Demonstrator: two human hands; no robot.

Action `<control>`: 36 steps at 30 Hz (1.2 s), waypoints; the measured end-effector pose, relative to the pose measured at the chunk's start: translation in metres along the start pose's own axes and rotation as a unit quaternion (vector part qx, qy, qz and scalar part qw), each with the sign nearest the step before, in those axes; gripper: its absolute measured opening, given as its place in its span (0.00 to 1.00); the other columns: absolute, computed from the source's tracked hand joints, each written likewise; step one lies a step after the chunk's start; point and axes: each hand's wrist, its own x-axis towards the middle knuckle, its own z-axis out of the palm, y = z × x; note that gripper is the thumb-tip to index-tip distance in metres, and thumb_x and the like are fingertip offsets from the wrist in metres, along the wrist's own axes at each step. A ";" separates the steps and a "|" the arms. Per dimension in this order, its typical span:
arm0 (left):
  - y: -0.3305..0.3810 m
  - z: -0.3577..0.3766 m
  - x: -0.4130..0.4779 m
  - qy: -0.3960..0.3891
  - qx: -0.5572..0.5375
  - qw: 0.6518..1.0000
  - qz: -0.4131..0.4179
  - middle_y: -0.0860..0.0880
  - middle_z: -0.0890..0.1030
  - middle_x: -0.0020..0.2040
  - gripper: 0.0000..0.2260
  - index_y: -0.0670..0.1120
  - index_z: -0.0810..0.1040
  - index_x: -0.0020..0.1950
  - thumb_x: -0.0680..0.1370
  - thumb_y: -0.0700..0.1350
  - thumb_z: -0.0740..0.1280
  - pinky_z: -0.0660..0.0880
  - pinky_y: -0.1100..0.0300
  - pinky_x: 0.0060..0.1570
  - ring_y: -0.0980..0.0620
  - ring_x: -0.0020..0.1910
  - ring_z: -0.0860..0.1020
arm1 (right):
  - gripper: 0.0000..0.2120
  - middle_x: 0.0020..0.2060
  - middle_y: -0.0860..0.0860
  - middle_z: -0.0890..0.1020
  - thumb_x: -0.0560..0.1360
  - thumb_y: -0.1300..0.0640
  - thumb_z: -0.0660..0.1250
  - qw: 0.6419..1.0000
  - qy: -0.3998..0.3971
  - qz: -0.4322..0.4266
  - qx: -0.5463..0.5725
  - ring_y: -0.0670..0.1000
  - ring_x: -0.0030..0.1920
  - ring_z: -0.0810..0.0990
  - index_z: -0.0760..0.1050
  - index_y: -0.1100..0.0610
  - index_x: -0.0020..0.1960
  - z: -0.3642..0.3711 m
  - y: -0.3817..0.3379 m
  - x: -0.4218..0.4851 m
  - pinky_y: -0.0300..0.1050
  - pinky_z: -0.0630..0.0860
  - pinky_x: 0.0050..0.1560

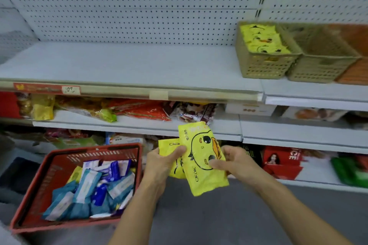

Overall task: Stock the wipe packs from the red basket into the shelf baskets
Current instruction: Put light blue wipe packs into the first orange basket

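Two yellow duck-print wipe packs overlap in front of me: the front pack (201, 177) and a back pack (168, 146) partly hidden behind it. My left hand (162, 162) grips the back pack, thumb on top. My right hand (232, 160) pinches the front pack's right edge. The red basket (29, 191) sits low at the left with several blue and white wipe packs (89, 189) inside. On the upper shelf at the right, a tan shelf basket (262, 65) holds yellow duck packs (262, 40); a second tan basket (322, 65) stands beside it.
An orange basket (354, 73) sits at the far right of the upper shelf (119, 65), which has wide bare space on its left. Lower shelves hold snack bags (139, 109) and red boxes (282, 163). Pegboard backs the shelving. Grey floor lies below.
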 end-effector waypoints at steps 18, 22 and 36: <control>0.126 0.221 0.067 -0.110 0.011 0.985 0.134 0.41 0.86 0.47 0.07 0.41 0.82 0.50 0.76 0.44 0.71 0.81 0.46 0.47 0.43 0.44 0.85 | 0.06 0.30 0.51 0.78 0.74 0.55 0.68 0.955 0.212 -0.106 0.177 0.49 0.26 0.74 0.75 0.58 0.46 -0.222 -0.115 0.021 0.39 0.64 0.21; 0.162 0.257 0.112 -0.110 -0.006 0.981 0.162 0.42 0.86 0.47 0.06 0.42 0.82 0.51 0.77 0.43 0.70 0.80 0.46 0.50 0.41 0.46 0.84 | 0.07 0.34 0.51 0.80 0.74 0.54 0.69 0.946 0.234 -0.120 0.187 0.50 0.31 0.77 0.76 0.56 0.48 -0.268 -0.143 0.057 0.40 0.64 0.23; 0.235 0.343 0.213 -0.069 -0.065 0.985 0.146 0.47 0.86 0.42 0.04 0.45 0.80 0.49 0.77 0.45 0.71 0.80 0.56 0.34 0.51 0.37 0.85 | 0.21 0.41 0.58 0.77 0.79 0.63 0.62 0.849 0.454 -0.071 0.261 0.51 0.27 0.76 0.63 0.68 0.69 -0.423 -0.209 0.205 0.40 0.73 0.22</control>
